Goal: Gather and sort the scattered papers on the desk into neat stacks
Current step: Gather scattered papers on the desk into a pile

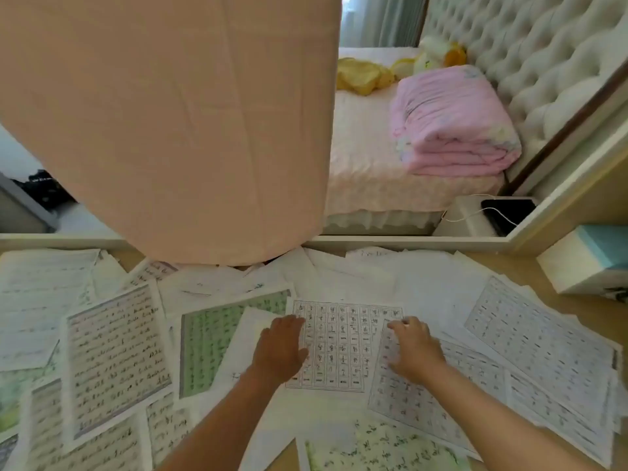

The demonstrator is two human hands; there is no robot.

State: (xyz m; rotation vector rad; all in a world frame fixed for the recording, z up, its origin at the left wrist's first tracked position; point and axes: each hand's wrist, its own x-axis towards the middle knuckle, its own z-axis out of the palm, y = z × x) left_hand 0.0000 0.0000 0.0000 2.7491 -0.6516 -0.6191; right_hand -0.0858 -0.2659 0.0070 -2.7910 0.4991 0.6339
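Note:
Several printed sheets lie scattered and overlapping across the desk [503, 266]. A white sheet with a grid of characters [343, 345] lies in the middle. My left hand [280, 348] rests flat on its left edge with the fingers fairly straight. My right hand [413, 345] rests on its right side, where a second grid sheet [407, 399] overlaps it; the fingers are bent down onto the paper. To the left lie a green-tinted sheet [210, 338] and a sheet of handwritten lines [115, 355]. A long grid sheet [540, 345] lies at the right.
A large peach fabric-covered object [170, 124] stands at the desk's back edge, covering the far left. A white and teal box [591, 263] sits at the right edge. Beyond the desk is a bed with a folded pink quilt [452, 120].

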